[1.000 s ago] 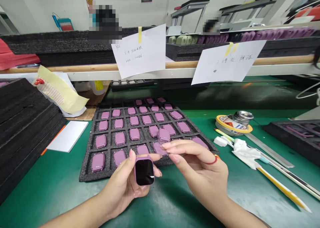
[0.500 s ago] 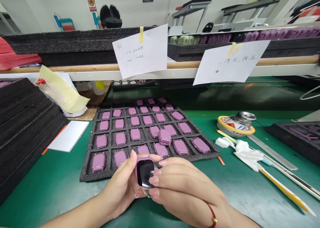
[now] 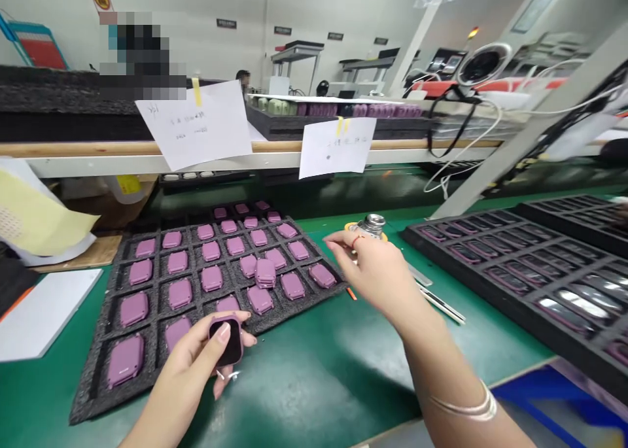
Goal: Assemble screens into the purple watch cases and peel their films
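My left hand (image 3: 189, 360) grips a purple smartwatch case (image 3: 237, 343), its dark screen toward me and the thumb lying on the glass. A bit of clear film sticks out at its lower edge. Just beyond is a black foam tray (image 3: 93, 369) of purple watch cases lying back up, one of them (image 3: 265, 273) stacked over the others. My right hand (image 3: 375, 271) is off the watch, fingers stretched and apart, over the tools on the right. Behind it a round metal tin (image 3: 373, 223) shows beside a yellow-rimmed roll, partly covered.
More black foam trays (image 3: 490, 307) with watch parts lie to the right, near a slanted white post (image 3: 490, 150). A shelf (image 3: 275, 165) with hanging paper notes crosses the back. A steel ruler (image 3: 420, 275) and thin sticks lie beneath my right arm. White papers (image 3: 44, 324) lie left.
My right hand has left the watch and reached out right over the tools. My left hand keeps the watch. The view has swung right, bringing the right-hand trays in.
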A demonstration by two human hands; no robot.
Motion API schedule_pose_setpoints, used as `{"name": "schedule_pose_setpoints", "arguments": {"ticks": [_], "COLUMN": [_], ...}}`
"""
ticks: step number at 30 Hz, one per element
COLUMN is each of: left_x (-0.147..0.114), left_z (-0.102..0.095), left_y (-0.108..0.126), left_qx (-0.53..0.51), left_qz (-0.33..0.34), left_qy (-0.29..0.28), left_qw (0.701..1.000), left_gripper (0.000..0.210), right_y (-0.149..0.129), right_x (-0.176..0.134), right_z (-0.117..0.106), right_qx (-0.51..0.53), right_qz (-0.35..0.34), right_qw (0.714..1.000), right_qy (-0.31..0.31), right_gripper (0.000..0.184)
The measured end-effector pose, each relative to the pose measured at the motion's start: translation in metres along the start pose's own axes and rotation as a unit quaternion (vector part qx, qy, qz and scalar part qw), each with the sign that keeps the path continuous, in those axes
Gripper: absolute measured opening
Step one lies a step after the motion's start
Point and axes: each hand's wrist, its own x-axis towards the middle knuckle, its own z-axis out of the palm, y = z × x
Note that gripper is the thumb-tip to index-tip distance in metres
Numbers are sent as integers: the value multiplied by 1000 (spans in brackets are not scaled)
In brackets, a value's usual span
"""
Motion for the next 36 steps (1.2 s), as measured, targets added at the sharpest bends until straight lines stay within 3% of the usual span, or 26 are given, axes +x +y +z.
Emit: {"name": "schedule_pose_setpoints", "arguments": {"ticks": [3, 8, 14, 17, 23, 25, 33, 36], "left_x": [-1, -3, 1, 3, 7, 8, 12, 13], "left_z": [3, 8, 7, 5, 4, 3, 1, 1], "left_y": [0, -2, -7, -8, -11, -13, -18, -18], "left_qx": [13, 26, 39, 29, -2, -2, -1, 7], "left_qz": [4, -4, -10, -12, -35, -32, -20, -21], "left_qy": [13, -2, -5, -7, 6, 7, 7, 4], "left_qw": [1000, 1000, 999, 999, 999, 999, 1000, 1000], "left_gripper": [58, 62, 64, 65, 66, 66, 63, 66], "right_y": [37, 63, 72, 82, 111, 120, 133, 125], "right_x": [16, 26, 24, 27, 49, 56, 69, 72], "right_z": [6, 30, 37, 24, -19, -25, -14, -17], "right_qx": [-54, -62, -45, -11, 86, 105, 128, 143], "right_qz": [64, 66, 85, 100, 136, 140, 126, 124], "right_qw": [994, 977, 970, 979, 985, 979, 979, 974], "right_qy": [-76, -192, -223, -180, 58, 102, 93, 123], "right_gripper": [12, 18, 20, 21, 24, 24, 21, 23]}}
